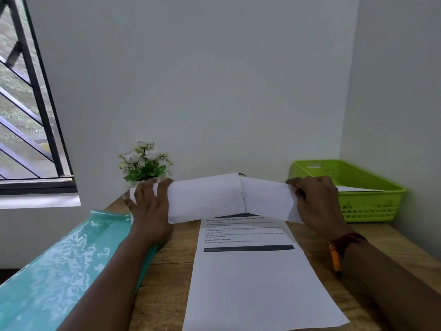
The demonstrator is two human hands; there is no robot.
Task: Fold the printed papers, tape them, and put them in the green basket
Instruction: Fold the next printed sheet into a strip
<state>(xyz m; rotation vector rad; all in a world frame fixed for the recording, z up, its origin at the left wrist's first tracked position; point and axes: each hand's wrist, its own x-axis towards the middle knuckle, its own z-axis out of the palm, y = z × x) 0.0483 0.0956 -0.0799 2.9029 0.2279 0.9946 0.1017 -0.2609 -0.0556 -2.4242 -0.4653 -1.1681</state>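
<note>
Two papers are in work in the head view. One folded paper [214,199], blank side showing, is held above the worktop's [167,271] far edge. The left hand [148,206] lies on its left end, grip apart with fingers spread and fairly straight. The right hand [315,201] has its grip clamped on the right end in a pinch. One printed sheet [250,278] lies flat mid-worktop. Its heading appears to read "Portion mixed nuts into small resealable bags"; the smaller text is illegible. One green basket [372,204] stands at the far right corner and holds one white paper [358,188]. One orange pencil [335,259] lies near the right edge.
</note>
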